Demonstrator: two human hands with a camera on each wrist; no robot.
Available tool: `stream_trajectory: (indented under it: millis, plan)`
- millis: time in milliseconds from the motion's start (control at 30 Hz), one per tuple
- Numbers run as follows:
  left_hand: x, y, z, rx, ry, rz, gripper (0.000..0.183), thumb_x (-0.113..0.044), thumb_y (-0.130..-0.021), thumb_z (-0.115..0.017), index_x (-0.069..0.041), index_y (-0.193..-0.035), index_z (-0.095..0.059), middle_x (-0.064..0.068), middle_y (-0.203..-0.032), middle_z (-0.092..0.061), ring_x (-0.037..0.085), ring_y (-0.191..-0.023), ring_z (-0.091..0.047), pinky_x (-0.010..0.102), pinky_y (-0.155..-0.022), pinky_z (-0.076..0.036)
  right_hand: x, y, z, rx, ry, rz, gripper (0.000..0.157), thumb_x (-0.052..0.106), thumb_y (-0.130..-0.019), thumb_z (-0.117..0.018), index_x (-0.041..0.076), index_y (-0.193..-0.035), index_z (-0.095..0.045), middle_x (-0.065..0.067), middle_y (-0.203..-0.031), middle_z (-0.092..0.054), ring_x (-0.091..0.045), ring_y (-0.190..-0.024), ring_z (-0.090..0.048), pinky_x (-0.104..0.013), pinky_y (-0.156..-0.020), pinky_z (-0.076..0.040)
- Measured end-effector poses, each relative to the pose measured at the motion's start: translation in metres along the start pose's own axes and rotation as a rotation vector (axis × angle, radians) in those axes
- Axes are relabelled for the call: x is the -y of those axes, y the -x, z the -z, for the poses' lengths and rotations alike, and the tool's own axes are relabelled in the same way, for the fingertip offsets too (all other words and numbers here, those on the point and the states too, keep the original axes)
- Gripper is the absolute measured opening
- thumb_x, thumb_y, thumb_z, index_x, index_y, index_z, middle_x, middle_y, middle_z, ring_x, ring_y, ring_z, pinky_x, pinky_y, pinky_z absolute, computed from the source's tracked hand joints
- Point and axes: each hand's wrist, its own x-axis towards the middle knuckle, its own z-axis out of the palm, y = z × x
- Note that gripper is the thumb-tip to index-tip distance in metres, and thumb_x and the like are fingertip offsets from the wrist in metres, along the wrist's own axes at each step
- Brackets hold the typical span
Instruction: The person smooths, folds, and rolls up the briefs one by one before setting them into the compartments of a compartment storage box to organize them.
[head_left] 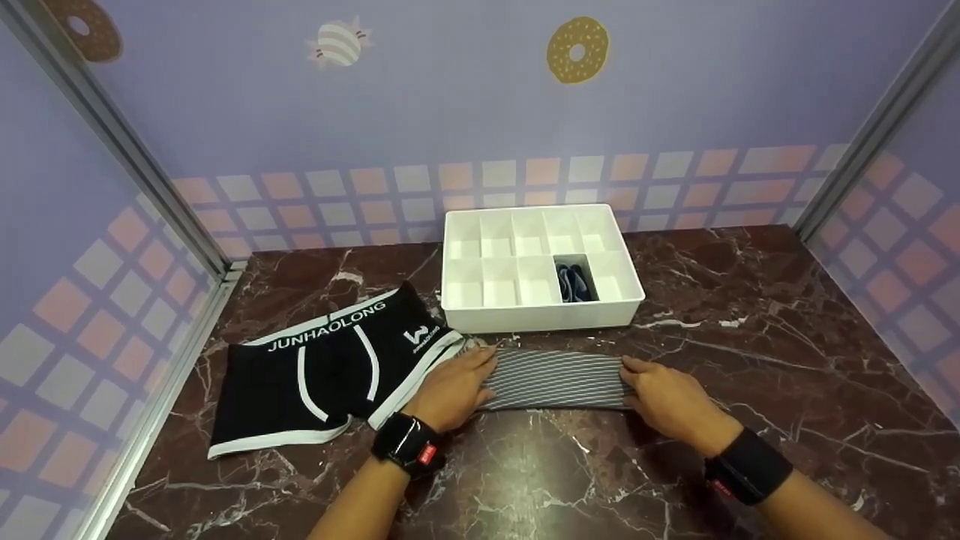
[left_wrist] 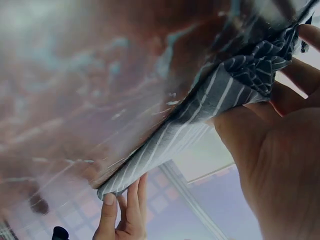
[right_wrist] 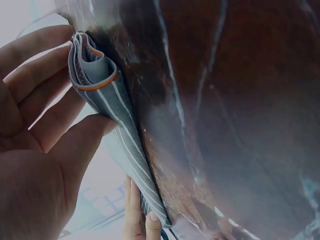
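I've got the folded striped cloth [head_left: 555, 380] at lower center of my head view, left hand [head_left: 452, 386] and right hand [head_left: 671, 397] each pinching an end, fingers only partly curled.

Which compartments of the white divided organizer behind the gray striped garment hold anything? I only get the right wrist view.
Observer: Only one that I can see. In the head view, the front row's fourth compartment from the left in the white organizer holds a folded dark blue cloth.

Operator: Good. And what's lying beyond the left hand, past the end of the gray striped garment?

Observer: The head view shows black boxer briefs spread out there, with JUNHAOLONG lettered across the waistband.
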Motion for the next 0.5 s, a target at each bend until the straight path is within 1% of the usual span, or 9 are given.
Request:
stream_trajectory:
  millis: [67,167,333,500]
  plan:
    - [-0.001,0.002,0.001,-0.007,-0.010,-0.012,0.057,-0.035,-0.092,-0.053,-0.001,-0.136,-0.042,0.012,-0.147,-0.032,0.033,-0.133,-0.031,0.044,-0.106,-0.027,0.000,0.000,0.001,-0.002,0.005,-0.003,0.044,0.017,-0.077,-0.072,0.000,-0.117,-0.062,-0.019,-0.127,-0.054,-0.040,-0.097,-0.060,-0.050,-0.070,-0.051]
    - [-0.003,0.005,0.003,0.012,-0.027,-0.018,0.058,-0.036,-0.093,-0.051,0.000,-0.137,-0.040,0.014,-0.147,-0.030,0.035,-0.133,-0.030,0.043,-0.107,-0.026,0.001,-0.001,0.002,-0.013,0.012,-0.003,0.042,0.017,-0.076,-0.073,0.001,-0.114,-0.063,-0.018,-0.126,-0.055,-0.040,-0.095,-0.060,-0.050,-0.068,-0.051]
    - [-0.009,0.009,0.007,0.083,-0.071,-0.001,0.061,-0.038,-0.093,-0.049,-0.001,-0.140,-0.035,0.015,-0.149,-0.026,0.036,-0.134,-0.028,0.043,-0.108,-0.025,0.001,-0.002,0.000,-0.030,0.031,0.017,0.040,0.016,-0.075,-0.073,0.001,-0.111,-0.064,-0.019,-0.125,-0.056,-0.040,-0.092,-0.061,-0.051,-0.068,-0.050]
    - [-0.016,0.014,0.010,0.126,-0.111,0.028,0.063,-0.041,-0.092,-0.049,-0.002,-0.140,-0.036,0.014,-0.149,-0.026,0.034,-0.133,-0.030,0.043,-0.107,-0.026,0.000,-0.003,-0.005,-0.062,0.044,0.055,0.041,0.014,-0.074,-0.073,-0.002,-0.110,-0.063,-0.021,-0.122,-0.056,-0.040,-0.094,-0.060,-0.050,-0.073,-0.050]
